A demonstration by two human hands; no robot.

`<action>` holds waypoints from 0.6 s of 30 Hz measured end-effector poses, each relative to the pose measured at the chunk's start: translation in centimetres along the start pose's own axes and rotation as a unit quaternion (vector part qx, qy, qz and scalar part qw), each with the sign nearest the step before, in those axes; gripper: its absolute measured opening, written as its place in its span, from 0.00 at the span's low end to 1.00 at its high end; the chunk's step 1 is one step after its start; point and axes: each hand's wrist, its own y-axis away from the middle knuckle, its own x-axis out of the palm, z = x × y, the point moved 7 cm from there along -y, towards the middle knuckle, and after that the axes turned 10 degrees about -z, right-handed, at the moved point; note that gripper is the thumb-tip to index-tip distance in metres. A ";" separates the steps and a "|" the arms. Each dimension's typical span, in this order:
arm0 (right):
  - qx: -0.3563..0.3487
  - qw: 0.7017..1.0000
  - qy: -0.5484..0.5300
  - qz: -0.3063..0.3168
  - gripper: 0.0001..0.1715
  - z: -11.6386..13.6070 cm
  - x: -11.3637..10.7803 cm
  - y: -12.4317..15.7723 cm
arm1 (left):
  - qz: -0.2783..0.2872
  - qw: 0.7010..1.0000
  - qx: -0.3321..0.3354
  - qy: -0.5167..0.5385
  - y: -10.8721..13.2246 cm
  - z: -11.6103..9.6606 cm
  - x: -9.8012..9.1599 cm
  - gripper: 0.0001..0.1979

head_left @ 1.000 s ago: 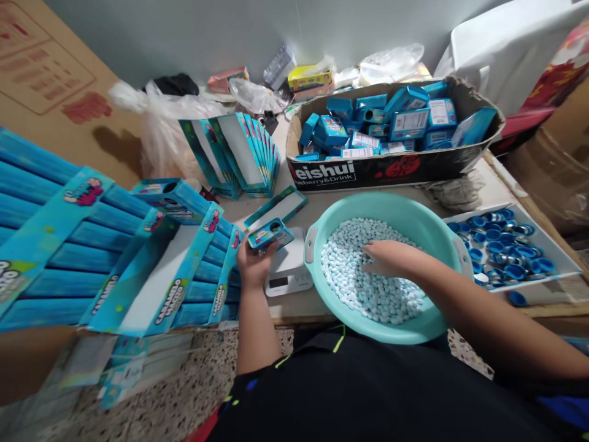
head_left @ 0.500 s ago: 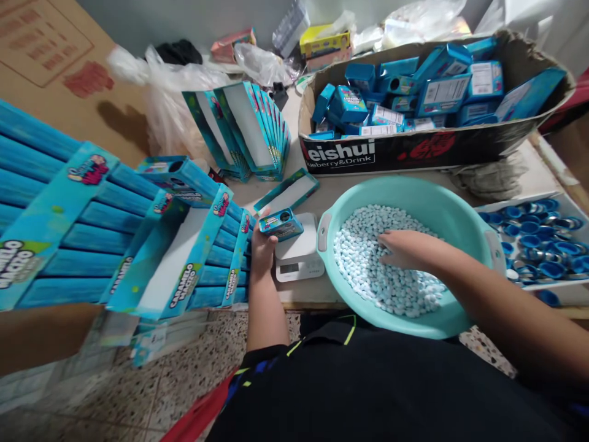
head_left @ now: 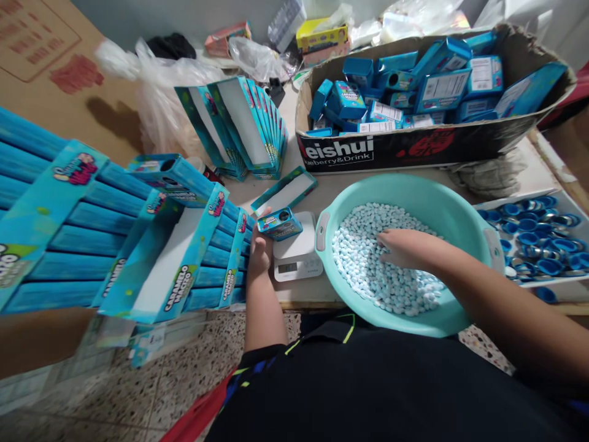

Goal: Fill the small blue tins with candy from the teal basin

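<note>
at ten o'clock, blue candy display boxes [head_left: 69,245] lie stacked; at twelve, the left hand [head_left: 260,255] grips a small blue box [head_left: 280,223] just beside a white kitchen scale [head_left: 297,258]; at two, the right hand [head_left: 407,248] lies open on pale round candies [head_left: 368,264], seemingly mints, in a teal basin [head_left: 405,190].

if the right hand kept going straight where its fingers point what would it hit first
The right hand is already touching the small pale blue candies, so those come first. Beyond them, the line seems to reach the inner wall of the teal plastic basin, though depth is hard to judge.
</note>
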 end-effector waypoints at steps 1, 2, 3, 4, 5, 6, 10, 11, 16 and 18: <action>0.001 1.000 -0.003 -0.001 0.21 0.0 0.0 0.0 | -0.009 1.000 -0.002 -0.010 0.0 -0.1 0.1 0.53; 0.002 1.000 -0.006 -0.003 0.21 0.0 -0.1 0.0 | -0.018 1.000 -0.001 -0.020 -0.1 -0.2 0.1 0.53; 0.003 1.000 -0.009 -0.005 0.21 0.0 -0.1 0.0 | -0.026 0.999 0.001 -0.028 -0.1 -0.3 0.2 0.54; 0.004 1.000 -0.010 -0.006 0.21 0.0 -0.1 0.0 | -0.032 0.999 0.005 -0.030 -0.2 -0.5 0.2 0.54; 0.004 1.000 -0.010 -0.007 0.21 0.0 -0.1 0.0 | -0.036 0.999 0.009 -0.029 -0.3 -0.6 0.3 0.54; 0.003 1.000 -0.008 -0.007 0.20 0.0 -0.1 0.0 | -0.039 0.999 0.013 -0.024 -0.4 -0.8 0.3 0.54; -0.004 1.000 0.002 -0.009 0.21 0.0 0.0 0.0 | -0.061 0.998 0.024 0.003 -0.7 -1.3 -0.1 0.53; -0.006 1.000 0.004 -0.010 0.20 0.1 0.0 0.0 | -0.067 0.997 0.025 0.007 -0.8 -1.3 -0.3 0.52; -0.004 1.000 0.014 -0.005 0.20 0.1 0.0 0.0 | -0.079 0.997 0.017 0.012 -1.2 -0.8 -0.8 0.50; -0.002 1.000 0.011 -0.002 0.20 0.1 -0.1 0.1 | -0.082 0.996 0.012 0.019 -1.3 -0.4 -0.9 0.48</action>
